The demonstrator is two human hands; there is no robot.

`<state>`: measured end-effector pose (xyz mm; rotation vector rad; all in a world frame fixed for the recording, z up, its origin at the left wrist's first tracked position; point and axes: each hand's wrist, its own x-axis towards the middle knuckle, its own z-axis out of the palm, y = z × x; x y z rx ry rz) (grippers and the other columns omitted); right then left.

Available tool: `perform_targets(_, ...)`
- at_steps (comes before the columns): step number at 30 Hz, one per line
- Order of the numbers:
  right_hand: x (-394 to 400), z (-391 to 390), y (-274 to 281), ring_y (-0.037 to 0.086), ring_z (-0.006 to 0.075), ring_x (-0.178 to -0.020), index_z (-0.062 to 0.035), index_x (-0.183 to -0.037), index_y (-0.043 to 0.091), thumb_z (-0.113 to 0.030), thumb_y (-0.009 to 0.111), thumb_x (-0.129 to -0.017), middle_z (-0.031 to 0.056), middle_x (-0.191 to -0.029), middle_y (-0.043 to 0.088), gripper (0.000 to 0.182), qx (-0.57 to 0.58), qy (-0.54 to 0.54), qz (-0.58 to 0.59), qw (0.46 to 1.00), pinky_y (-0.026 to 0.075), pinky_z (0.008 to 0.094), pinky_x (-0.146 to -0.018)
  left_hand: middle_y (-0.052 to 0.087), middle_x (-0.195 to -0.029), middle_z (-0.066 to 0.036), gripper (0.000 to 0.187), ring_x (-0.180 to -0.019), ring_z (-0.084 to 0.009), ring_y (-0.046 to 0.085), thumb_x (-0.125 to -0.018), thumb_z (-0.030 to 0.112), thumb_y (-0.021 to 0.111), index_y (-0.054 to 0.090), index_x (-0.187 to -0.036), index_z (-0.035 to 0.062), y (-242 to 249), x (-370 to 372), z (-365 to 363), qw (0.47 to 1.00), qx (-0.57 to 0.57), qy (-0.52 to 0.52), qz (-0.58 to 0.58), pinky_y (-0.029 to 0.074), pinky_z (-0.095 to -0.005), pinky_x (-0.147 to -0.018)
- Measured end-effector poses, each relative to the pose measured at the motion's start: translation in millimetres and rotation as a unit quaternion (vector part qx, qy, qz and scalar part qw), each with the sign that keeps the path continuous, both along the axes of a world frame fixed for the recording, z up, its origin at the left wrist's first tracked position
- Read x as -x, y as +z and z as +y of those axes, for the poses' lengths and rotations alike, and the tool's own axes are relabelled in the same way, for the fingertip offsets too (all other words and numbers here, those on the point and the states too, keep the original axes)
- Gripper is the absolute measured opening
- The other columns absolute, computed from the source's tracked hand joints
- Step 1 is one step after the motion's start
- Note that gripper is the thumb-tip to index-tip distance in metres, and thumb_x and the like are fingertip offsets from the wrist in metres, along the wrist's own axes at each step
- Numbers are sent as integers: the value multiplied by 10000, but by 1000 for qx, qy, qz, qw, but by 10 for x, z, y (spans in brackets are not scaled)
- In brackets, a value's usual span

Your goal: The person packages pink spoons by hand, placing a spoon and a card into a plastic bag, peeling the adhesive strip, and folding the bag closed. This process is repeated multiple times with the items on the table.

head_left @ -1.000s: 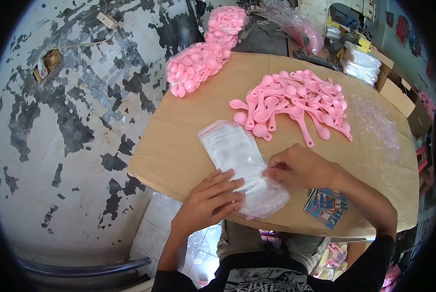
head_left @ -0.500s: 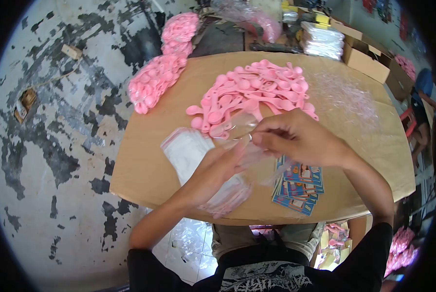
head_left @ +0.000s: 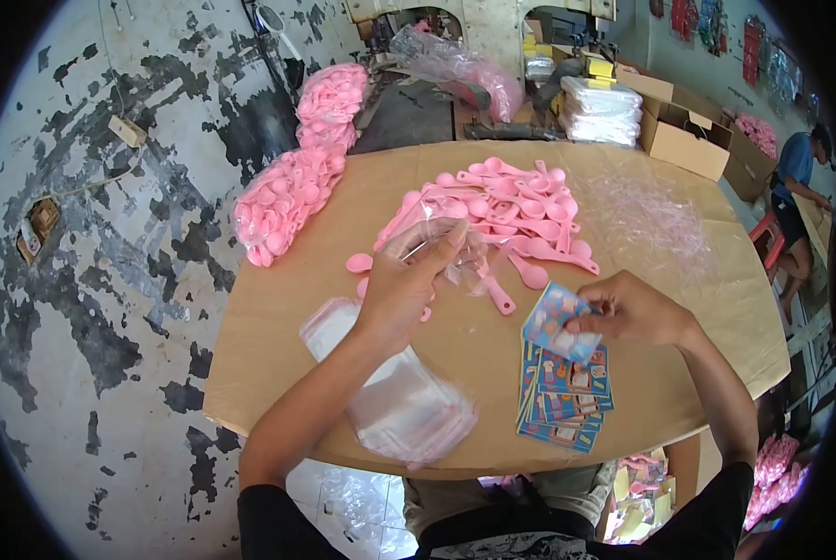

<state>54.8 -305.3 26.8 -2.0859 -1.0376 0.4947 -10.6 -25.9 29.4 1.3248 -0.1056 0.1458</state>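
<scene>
My left hand is closed on a clear plastic bag, held up in front of the heap of pink spoons. My right hand pinches a blue printed card by its right side, just above the fanned stack of similar cards. A pile of clear flat bags with pinkish edges lies below my left hand, partly hidden by my forearm.
Bagged pink spoons lie at the table's left edge. Thin clear strips are scattered at the right. Behind stand stacked clear packets and an open cardboard box. Another person sits at far right beside a red chair.
My hands have moved apart. The left has risen with the clear bag, and the right has gone to the cards and taken hold of one. The view has tilted up slightly.
</scene>
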Motion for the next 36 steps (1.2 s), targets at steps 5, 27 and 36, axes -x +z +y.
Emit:
perform_targets(5,-102,416,174,575,80,-671,-43,-1084,652,-227,586,-946,37,-688,613,240,-65,-56,79,993,499,281,-578,613,-1131,-167,374,-1056,-256,626,-957,221,567,479,-1247,2,31,32,88,995,79,44,-31,552,-359,-871)
perform_targets(27,-175,1339,320,436,20,-514,-16,-1110,621,-196,532,-981,-31,-661,545,238,-171,-23,-31,985,365,200,-470,512,-1287,-199,481,-1171,-254,553,-966,291,544,436,-1281,-56,40,50,336,982,156,75,-79,482,-387,-991)
perform_targets(36,-324,1539,542,400,3,-575,-14,-1094,619,-212,519,-981,-75,-702,520,249,-213,-34,28,976,325,208,-473,546,-1238,-184,453,-1127,-246,577,-975,284,533,468,-1265,-57,44,-40,481,959,191,153,-141,498,-359,-966)
